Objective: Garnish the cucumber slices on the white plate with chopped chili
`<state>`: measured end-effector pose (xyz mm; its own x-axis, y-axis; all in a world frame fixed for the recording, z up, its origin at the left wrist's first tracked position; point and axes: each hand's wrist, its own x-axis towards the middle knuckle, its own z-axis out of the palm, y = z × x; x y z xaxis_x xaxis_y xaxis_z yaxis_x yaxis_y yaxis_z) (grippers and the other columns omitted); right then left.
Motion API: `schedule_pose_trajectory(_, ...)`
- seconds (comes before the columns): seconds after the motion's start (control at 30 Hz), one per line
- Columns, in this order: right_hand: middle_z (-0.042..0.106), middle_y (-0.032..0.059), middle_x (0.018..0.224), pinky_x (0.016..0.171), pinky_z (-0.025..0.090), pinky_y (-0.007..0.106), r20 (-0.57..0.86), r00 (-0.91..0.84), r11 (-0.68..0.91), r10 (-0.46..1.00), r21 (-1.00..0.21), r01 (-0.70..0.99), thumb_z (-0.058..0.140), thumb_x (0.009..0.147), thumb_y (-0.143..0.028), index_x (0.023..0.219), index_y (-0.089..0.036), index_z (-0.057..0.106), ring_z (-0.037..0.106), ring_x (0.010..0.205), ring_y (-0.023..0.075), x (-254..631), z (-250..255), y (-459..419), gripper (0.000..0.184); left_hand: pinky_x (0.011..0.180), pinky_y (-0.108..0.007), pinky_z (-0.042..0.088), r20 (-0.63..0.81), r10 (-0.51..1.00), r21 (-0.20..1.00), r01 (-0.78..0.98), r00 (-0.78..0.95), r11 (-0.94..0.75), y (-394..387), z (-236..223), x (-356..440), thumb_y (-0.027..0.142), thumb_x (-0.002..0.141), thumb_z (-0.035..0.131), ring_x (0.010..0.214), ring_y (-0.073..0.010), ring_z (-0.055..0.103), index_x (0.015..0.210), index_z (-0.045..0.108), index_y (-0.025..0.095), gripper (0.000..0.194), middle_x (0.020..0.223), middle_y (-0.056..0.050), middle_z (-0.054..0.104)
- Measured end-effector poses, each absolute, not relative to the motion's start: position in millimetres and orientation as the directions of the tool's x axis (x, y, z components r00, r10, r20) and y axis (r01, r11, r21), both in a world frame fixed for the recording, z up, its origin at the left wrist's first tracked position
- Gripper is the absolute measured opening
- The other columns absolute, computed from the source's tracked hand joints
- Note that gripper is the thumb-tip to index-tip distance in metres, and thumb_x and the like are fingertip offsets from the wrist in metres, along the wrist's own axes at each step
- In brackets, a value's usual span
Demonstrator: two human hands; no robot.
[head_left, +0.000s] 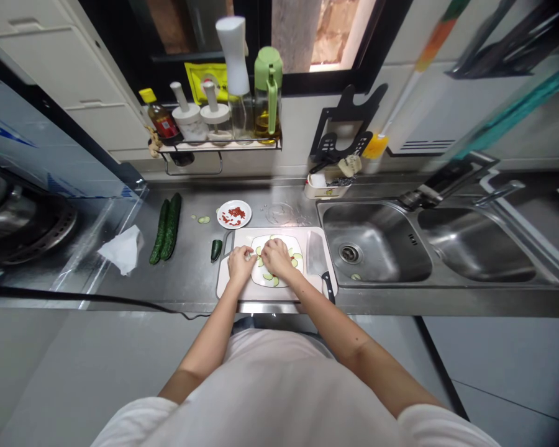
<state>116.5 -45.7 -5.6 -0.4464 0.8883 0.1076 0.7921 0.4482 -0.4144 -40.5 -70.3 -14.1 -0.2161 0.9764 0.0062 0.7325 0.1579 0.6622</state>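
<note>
A white plate (292,243) sits on a pale cutting board (317,284) at the counter's front edge, with several thin cucumber slices (272,279) on it. My left hand (240,262) rests at the plate's left rim, fingers curled in a pinch near a slice. My right hand (276,257) lies over the middle of the plate, fingers bent down onto the slices. What each hand pinches is too small to make out. A cleaver (317,256) lies on the board's right side, blade away from me.
Two whole cucumbers (166,227) lie to the left, a cucumber end piece (215,249) beside the board. A small dish of chopped red chili (234,214) stands behind. A double sink (377,242) is at right, a stove (23,223) at left, a condiment rack (218,118) on the wall.
</note>
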Motion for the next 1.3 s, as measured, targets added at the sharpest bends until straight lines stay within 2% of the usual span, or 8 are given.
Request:
schedule_pose_trajectory(0.67,0.057,0.013,0.106,0.093,0.035,0.041,0.075,-0.447,0.44,0.891,-0.376,0.815,0.054,0.092,-0.02,0.089,-0.016,0.068,0.04,0.106,0.0284,111,-8,-45,0.015,0.085,-0.034,0.039,-0.01,0.982,0.6,0.785,-0.189,0.158,-64,-21,-34,0.029,0.078,0.069,0.094,-0.0257,0.058,0.09,0.069,0.023,0.013,0.091,-0.007,0.063)
schedule_pose_trajectory(1.03,0.056,0.0109,0.11,0.091,0.037,0.041,0.147,-0.289,0.323,0.946,-0.506,0.799,0.057,0.091,-0.02,0.093,-0.02,0.066,0.039,0.108,0.0284,127,1,-48,0.01,0.084,-0.032,0.04,0.005,0.966,0.658,0.729,-0.257,0.19,-64,-15,-37,0.028,0.078,0.066,0.092,-0.0236,0.059,0.091,0.07,0.022,0.015,0.092,-0.006,0.063)
schedule_pose_trajectory(1.3,0.057,0.0097,0.11,0.09,0.035,0.038,0.07,-0.314,0.312,0.947,-0.434,0.845,0.056,0.092,-0.023,0.091,-0.018,0.066,0.039,0.108,0.0273,113,1,-48,0.012,0.087,-0.033,0.04,-0.019,0.969,0.571,0.793,-0.246,0.213,-64,-14,-31,0.031,0.078,0.069,0.097,-0.0235,0.058,0.097,0.069,0.023,0.02,0.096,-0.006,0.061)
